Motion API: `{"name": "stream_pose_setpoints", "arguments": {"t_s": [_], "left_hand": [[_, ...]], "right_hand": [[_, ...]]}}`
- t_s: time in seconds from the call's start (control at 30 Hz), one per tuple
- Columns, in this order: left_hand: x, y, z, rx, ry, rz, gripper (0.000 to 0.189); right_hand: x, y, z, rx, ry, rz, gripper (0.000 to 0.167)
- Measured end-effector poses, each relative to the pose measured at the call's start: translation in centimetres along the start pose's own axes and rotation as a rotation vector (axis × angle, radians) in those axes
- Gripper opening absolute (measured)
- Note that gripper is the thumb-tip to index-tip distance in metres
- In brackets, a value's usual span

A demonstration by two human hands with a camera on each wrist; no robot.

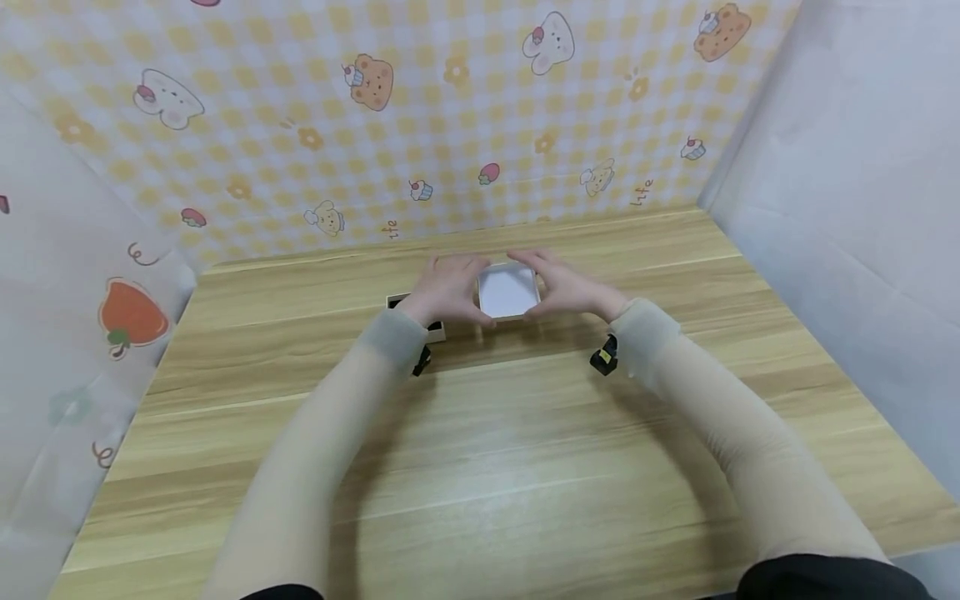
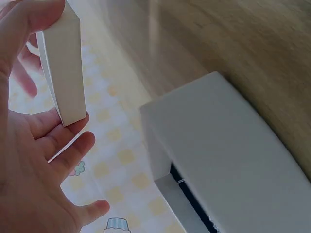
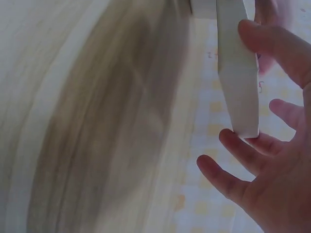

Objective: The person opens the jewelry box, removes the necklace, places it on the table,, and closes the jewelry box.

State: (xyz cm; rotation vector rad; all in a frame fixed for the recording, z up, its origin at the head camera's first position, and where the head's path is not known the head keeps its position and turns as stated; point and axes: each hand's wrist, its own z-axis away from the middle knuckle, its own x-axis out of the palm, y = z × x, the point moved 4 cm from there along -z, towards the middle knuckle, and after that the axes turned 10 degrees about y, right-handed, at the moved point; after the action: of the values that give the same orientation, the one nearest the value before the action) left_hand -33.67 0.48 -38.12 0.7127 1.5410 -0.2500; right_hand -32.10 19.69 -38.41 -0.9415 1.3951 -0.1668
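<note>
A shallow white box lid (image 1: 508,292) is held between my two hands above the table, its white inside facing the head camera. On its left side, my left hand (image 1: 448,292) grips it, thumb at the near corner and fingers toward the far one. My right hand (image 1: 564,287) holds the opposite side the same way; in the right wrist view its thumb presses the lid's outer wall (image 3: 238,82). Partly hidden under my left wrist stands a pale open box (image 2: 214,131) with a dark interior. A thin silvery strand (image 2: 194,196) shows inside it, too little visible to identify.
The wood-grain table (image 1: 480,467) runs back to a yellow checked cloth (image 1: 450,125) with cartoon prints. White cloth hangs at the right (image 1: 862,167) and at the left. Black wrist-worn devices (image 1: 604,357) hang beneath both wrists.
</note>
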Motion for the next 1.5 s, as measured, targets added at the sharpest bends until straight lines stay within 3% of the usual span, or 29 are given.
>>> {"name": "stream_pose_setpoints", "arguments": {"t_s": [0.2,0.37,0.63,0.87,1.2,1.4,1.5], "left_hand": [[1.0,-0.1,-0.1,-0.029,-0.054,-0.038,0.103],[1.9,0.0,-0.2,-0.018,-0.078,-0.083,0.102],[3.2,-0.2,-0.4,-0.032,-0.105,-0.080,0.101],[3.5,-0.4,-0.4,-0.044,-0.121,-0.077,0.103],[2.8,-0.7,0.1,-0.056,-0.175,-0.052,0.106],[0.8,-1.6,1.2,-0.060,-0.194,-0.017,0.112],[-0.3,-3.0,2.6,-0.078,-0.188,-0.016,0.112]], "right_hand": [[0.9,0.4,-0.3,0.005,-0.019,0.005,0.104],[1.6,0.8,-0.3,0.027,-0.072,0.042,0.107],[2.4,1.5,-0.4,0.056,-0.107,0.078,0.108],[2.8,1.9,-0.6,0.068,-0.113,0.101,0.108],[2.8,1.9,-0.8,0.081,-0.132,0.103,0.107],[2.8,2.4,-0.4,0.073,-0.118,0.067,0.112],[2.8,2.3,-0.7,0.060,-0.119,0.061,0.115]]}}
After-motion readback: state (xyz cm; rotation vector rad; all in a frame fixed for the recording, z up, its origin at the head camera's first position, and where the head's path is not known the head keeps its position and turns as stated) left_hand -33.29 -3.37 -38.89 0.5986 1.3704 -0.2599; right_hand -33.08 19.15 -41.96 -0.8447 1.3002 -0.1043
